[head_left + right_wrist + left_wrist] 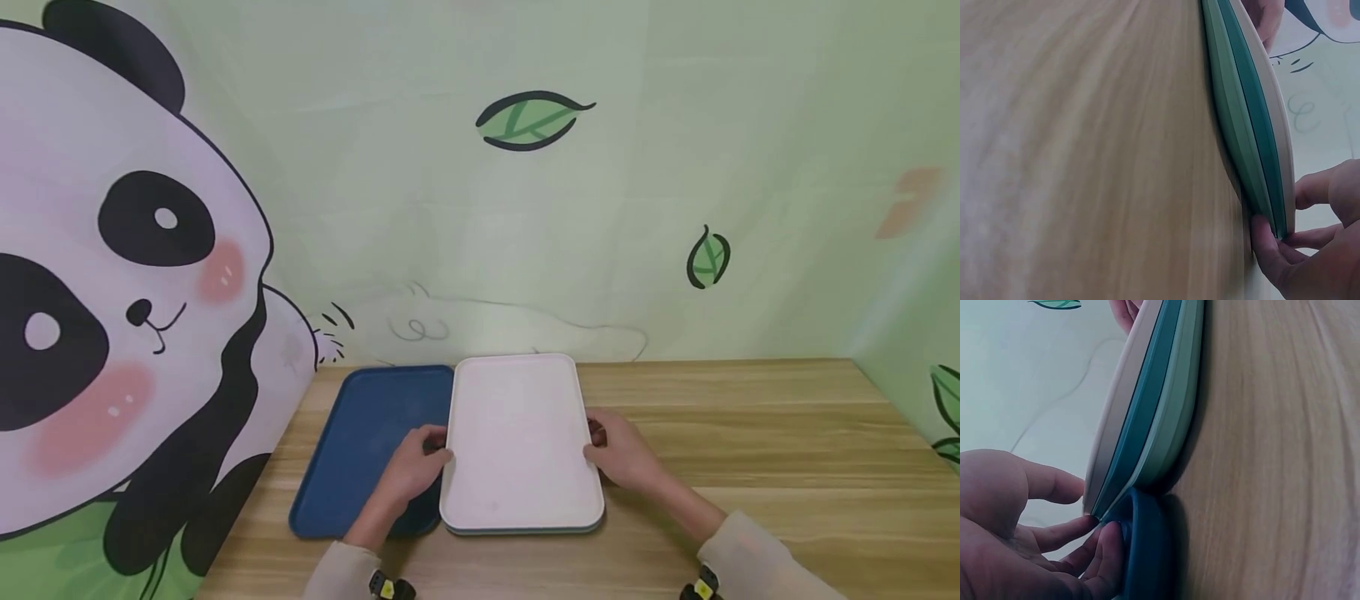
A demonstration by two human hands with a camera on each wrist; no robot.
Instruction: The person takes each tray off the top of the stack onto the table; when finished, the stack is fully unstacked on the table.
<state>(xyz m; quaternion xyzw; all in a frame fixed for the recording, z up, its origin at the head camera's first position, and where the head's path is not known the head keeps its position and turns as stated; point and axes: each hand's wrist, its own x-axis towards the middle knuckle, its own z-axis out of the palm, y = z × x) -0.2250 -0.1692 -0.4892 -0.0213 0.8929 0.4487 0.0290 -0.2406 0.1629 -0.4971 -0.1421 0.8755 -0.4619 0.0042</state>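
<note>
Two pale beige sleeves come nearest, the left sleeve [339,573] and the right sleeve [761,560], each with a black wrist device bearing a yellow patch, the left device [386,588] and the right device [702,587]. The left hand [408,468] grips the near-left long edge of a white rectangular tray with rounded corners [521,442], thumb on its rim, the other fingers bent below it beside the rim of a dark blue rectangular tray [360,442]. The right hand [622,454] grips the opposite long edge, thumb at the rim and fingertips reaching under. Both hands are partly closed, fingers bent. Under the white tray sit a teal tray [1140,419] and a pale green tray [1171,425], nested in one stack over the wood-grain table [750,442]; the stack's left side overlaps the blue tray, which lies flat. Whether the stack bears fully on the table cannot be told. Marks on the yellow patches are too small to read, and reddish shapes [907,202] on the pale green wall covering [660,150] are blurred. Both forearms slant inward from the near edge, wrists low, hands facing each other across the stack.
</note>
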